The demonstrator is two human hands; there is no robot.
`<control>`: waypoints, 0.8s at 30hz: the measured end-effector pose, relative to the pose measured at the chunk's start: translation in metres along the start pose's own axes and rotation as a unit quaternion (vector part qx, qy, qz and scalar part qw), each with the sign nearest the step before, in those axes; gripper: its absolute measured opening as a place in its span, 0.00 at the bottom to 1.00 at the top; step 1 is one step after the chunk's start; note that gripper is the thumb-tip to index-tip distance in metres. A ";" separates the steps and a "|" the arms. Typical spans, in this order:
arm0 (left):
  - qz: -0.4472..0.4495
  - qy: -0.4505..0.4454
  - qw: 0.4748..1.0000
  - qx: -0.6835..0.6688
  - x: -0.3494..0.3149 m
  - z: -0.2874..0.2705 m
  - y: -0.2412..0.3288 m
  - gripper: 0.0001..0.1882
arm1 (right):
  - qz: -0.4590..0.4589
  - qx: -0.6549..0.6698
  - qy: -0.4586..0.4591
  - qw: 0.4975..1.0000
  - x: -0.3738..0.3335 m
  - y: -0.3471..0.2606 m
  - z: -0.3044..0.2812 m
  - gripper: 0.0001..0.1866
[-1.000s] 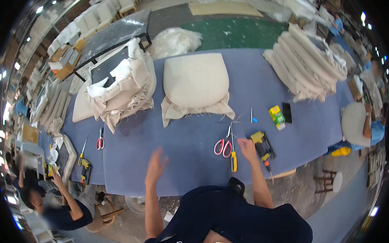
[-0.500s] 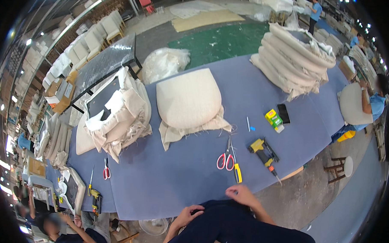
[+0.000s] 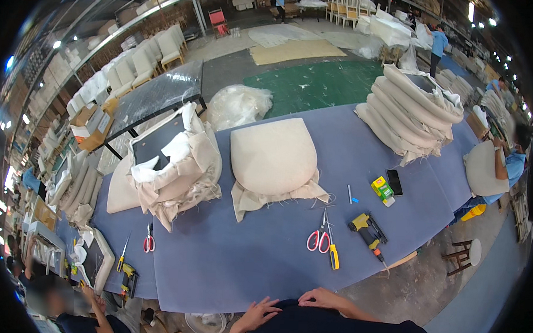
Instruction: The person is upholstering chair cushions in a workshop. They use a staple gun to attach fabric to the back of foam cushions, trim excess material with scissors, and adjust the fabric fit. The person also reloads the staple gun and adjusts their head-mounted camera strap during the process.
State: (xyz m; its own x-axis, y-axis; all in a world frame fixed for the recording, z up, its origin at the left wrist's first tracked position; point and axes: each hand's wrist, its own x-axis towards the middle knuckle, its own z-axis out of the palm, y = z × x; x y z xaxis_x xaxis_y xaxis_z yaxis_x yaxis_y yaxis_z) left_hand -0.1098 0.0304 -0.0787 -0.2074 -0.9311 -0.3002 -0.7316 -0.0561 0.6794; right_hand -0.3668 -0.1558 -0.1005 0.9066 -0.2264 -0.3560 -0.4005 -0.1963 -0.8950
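Observation:
Both my hands are at the front of my dark shirt [image 3: 343, 326], by the near edge of the blue-covered table [image 3: 216, 270]. My left hand [image 3: 261, 313] lies on the cloth with its fingers stretched out. My right hand [image 3: 322, 299] touches the shirt's upper edge with slightly bent, parted fingers and holds nothing that I can see. Ahead on the table are red-handled scissors [image 3: 319, 240], a yellow-handled screwdriver [image 3: 334, 257] and a yellow and black staple gun [image 3: 368, 232]. Beyond them a beige padded seat cushion [image 3: 274, 150] lies with frayed fabric along its near edge.
Stacked beige cushions stand at left [image 3: 175, 169] and right [image 3: 406, 112]. A green and yellow box [image 3: 383, 189] lies beside a black phone [image 3: 394, 181]. Co-workers sit at lower left [image 3: 91, 319] and far right [image 3: 516, 154]. A stool [image 3: 467, 256] stands right of the table.
My right hand has come down and left from the table's edge to my shirt, nearer my left hand. My left fingers have straightened. The view has tilted up slightly.

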 end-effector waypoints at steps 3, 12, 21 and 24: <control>-0.075 0.013 0.936 -0.345 0.008 0.022 -0.018 0.23 | 0.043 0.018 0.014 0.999 0.015 -0.001 0.011 0.24; -0.333 -0.069 0.870 -0.357 -0.032 0.042 -0.108 0.31 | 0.216 0.008 -0.042 0.975 0.067 0.055 0.064 0.36; -0.242 0.186 0.928 -0.213 -0.049 0.075 -0.151 0.18 | 0.151 -0.156 0.033 0.975 0.090 0.019 0.080 0.29; -0.225 0.279 0.920 -0.156 -0.041 0.086 -0.153 0.17 | 0.140 -0.239 0.089 0.957 0.101 0.024 0.088 0.25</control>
State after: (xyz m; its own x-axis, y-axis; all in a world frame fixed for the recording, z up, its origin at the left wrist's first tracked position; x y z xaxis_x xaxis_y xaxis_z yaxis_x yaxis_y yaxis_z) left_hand -0.0450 0.1081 -0.2275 0.5009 -0.8235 -0.2664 -0.4216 -0.5010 0.7559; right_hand -0.2727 -0.0990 -0.1818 0.7344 -0.4853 -0.4745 -0.6785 -0.5082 -0.5304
